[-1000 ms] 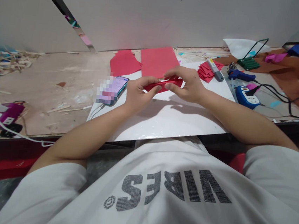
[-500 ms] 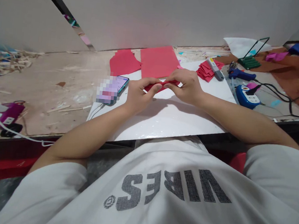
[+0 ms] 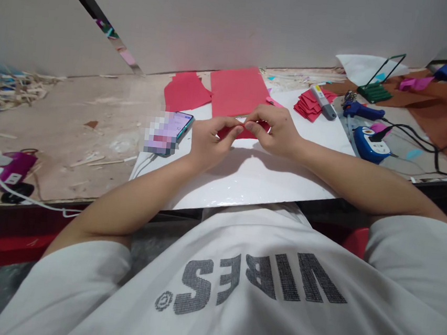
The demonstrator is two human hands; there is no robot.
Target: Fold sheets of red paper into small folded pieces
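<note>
Between my two hands is a piece of red paper (image 3: pixel 246 134), pinched along its upper edge above the white board (image 3: pixel 254 173). My left hand (image 3: pixel 213 137) grips it with thumb and index finger. My right hand (image 3: pixel 277 128) pinches the same edge, its fingertips almost meeting those of the left. Fingers cover much of the piece, so its full shape is hidden. Just beyond lie a large red sheet (image 3: pixel 239 90) and a smaller cut red sheet (image 3: pixel 186 91). A phone (image 3: pixel 171 133) rests to the left of my left hand.
Small red pieces (image 3: pixel 307 105) lie stacked at the right, with a grey-handled cutter (image 3: pixel 323 103) on them. Farther right are a blue glue gun (image 3: pixel 363 111), a blue power socket (image 3: pixel 371 145) with black cables, and a green stand (image 3: pixel 375 92). A purple socket (image 3: pixel 13 168) sits left.
My right hand has shifted slightly left and down, bringing its fingertips closer to my left ones. More of the red paper's lower face shows beneath the fingers.
</note>
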